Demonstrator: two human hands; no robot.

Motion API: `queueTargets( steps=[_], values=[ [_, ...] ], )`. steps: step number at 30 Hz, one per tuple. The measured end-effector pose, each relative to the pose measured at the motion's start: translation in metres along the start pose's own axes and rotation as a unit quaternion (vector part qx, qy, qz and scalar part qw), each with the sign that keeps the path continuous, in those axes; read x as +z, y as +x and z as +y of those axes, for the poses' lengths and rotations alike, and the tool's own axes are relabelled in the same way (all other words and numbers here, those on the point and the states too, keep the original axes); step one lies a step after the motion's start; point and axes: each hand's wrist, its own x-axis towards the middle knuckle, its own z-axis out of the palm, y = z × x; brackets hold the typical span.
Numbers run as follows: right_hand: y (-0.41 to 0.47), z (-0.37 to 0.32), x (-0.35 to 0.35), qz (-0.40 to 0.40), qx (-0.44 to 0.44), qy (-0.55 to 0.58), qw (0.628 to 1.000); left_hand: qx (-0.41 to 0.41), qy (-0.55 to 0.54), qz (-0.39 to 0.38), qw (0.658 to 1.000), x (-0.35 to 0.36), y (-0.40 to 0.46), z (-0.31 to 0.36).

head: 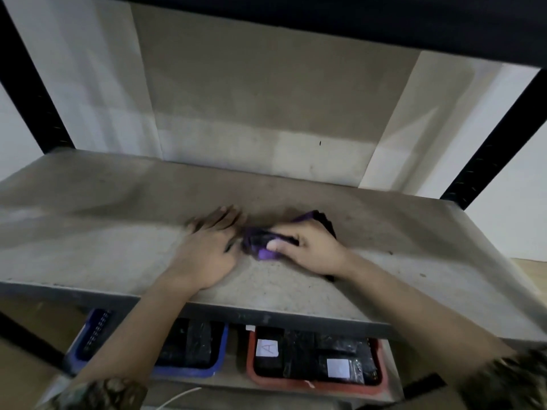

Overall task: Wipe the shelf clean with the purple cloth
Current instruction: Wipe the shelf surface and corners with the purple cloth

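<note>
A bunched purple cloth (pixel 260 245) lies on the dusty grey shelf board (pixel 103 250), near the middle. My right hand (pixel 310 247) grips the cloth, fingers curled over it and thumb pressed on its front fold. Part of the cloth sticks out beyond the knuckles. My left hand (pixel 210 247) lies flat on the board just left of the cloth, fingers stretched forward and blurred; its thumb side is at the cloth's edge.
Black uprights (pixel 35 93) frame the shelf at both sides, and a dark shelf (pixel 384 22) hangs overhead. Below the front edge sit a blue tray (pixel 219 368) and a red tray (pixel 251 371) with black packets. A blue basket (pixel 94 329) stands further left.
</note>
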Motion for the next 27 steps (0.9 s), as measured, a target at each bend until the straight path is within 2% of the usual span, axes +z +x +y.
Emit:
queueTargets(
  steps=[4,7,11,13,15,17,19,21,23,27],
  values=[
    [-0.040,-0.026,0.004,-0.054,-0.015,0.004,0.998,-0.001,0.003,-0.001,1.000,0.000,-0.001,0.000],
    [-0.063,-0.043,0.005,-0.061,-0.023,0.050,0.997,0.000,-0.001,0.009,1.000,0.002,-0.001,-0.001],
    [-0.086,-0.059,-0.005,-0.082,0.013,0.091,0.992,0.001,-0.013,-0.006,1.000,0.001,0.000,-0.002],
    [-0.092,-0.060,-0.024,-0.025,0.076,0.124,0.989,-0.001,-0.024,-0.014,1.000,-0.001,0.003,0.003],
    [-0.094,-0.051,-0.051,0.130,0.138,0.117,0.975,0.008,-0.041,-0.012,0.999,-0.003,0.006,0.017],
    [-0.093,-0.027,-0.080,0.286,0.206,0.080,0.933,0.032,-0.056,-0.024,0.998,-0.002,0.010,0.037],
    [-0.091,0.007,-0.106,0.367,0.265,0.003,0.892,0.057,-0.050,-0.038,0.996,0.002,0.014,0.056],
    [-0.093,0.049,-0.120,0.368,0.328,-0.085,0.866,0.068,-0.031,-0.051,0.996,0.009,0.018,0.067],
    [-0.095,0.092,-0.118,0.330,0.376,-0.163,0.850,0.070,-0.015,-0.051,0.996,0.016,0.019,0.070],
    [-0.082,0.147,-0.090,0.279,0.379,-0.226,0.853,0.069,-0.021,-0.037,0.997,0.022,0.020,0.069]
  ],
)
